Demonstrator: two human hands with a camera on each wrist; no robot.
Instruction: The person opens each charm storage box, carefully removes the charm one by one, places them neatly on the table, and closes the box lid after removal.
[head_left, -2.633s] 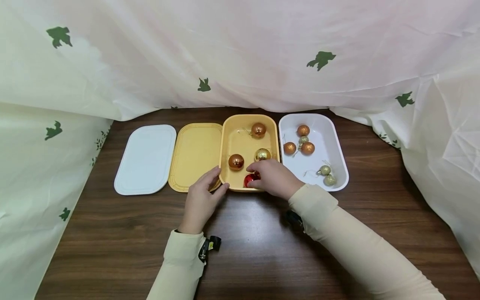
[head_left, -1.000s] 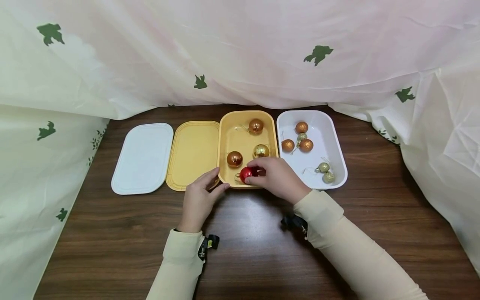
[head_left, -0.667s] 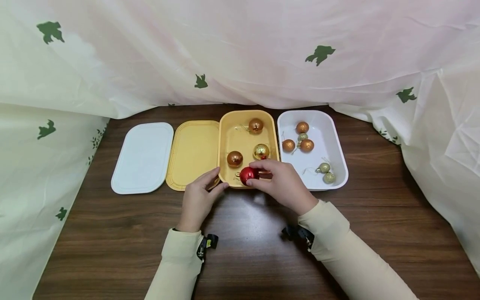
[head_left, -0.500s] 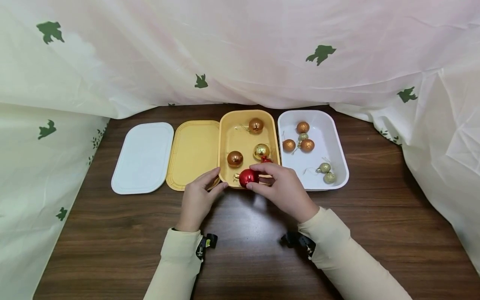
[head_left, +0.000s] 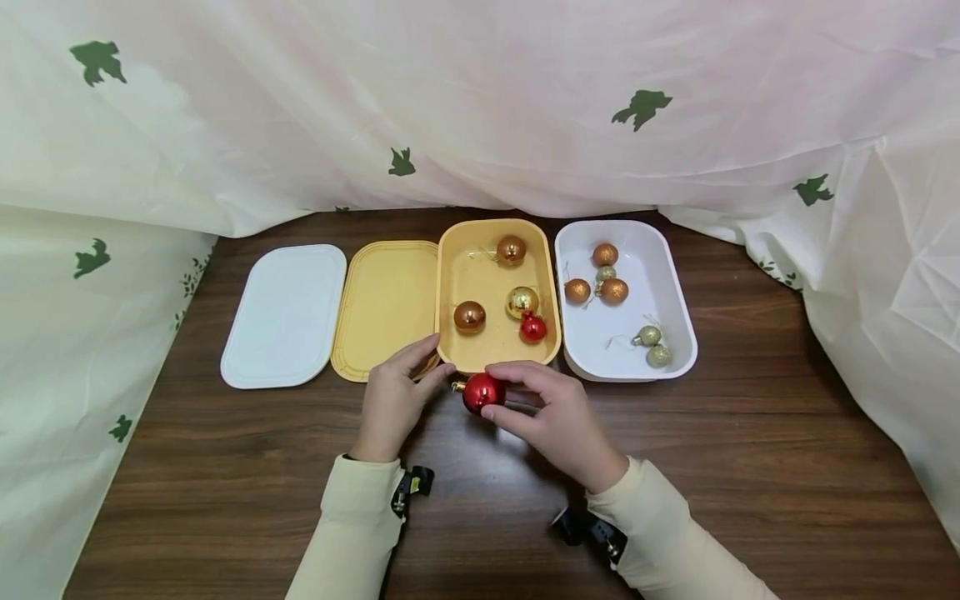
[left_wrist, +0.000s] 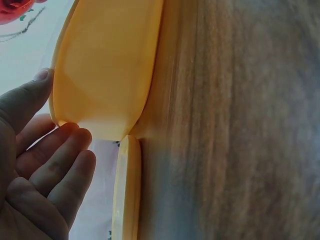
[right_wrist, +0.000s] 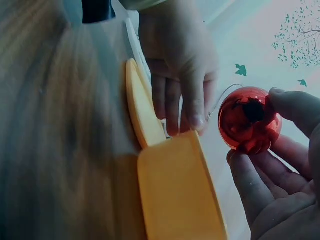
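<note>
The right hand (head_left: 555, 408) grips a shiny red ball (head_left: 482, 393) at its fingertips, raised above the table (head_left: 480, 517). The left hand (head_left: 397, 400) holds the yellow box (head_left: 487, 279) by its near-left corner. Beyond the right hand, that box contains 4 more balls (head_left: 469, 317); farther right, the white box (head_left: 645, 283) has 6 small balls (head_left: 613, 291).

A brown wood-grained tabletop (head_left: 300, 483) carries a flat white plastic lid (head_left: 285, 317) and flat yellow plastic lid (head_left: 387, 307). Alongside stand a yellow plastic box (head_left: 487, 348) and white plastic box (head_left: 651, 283).
</note>
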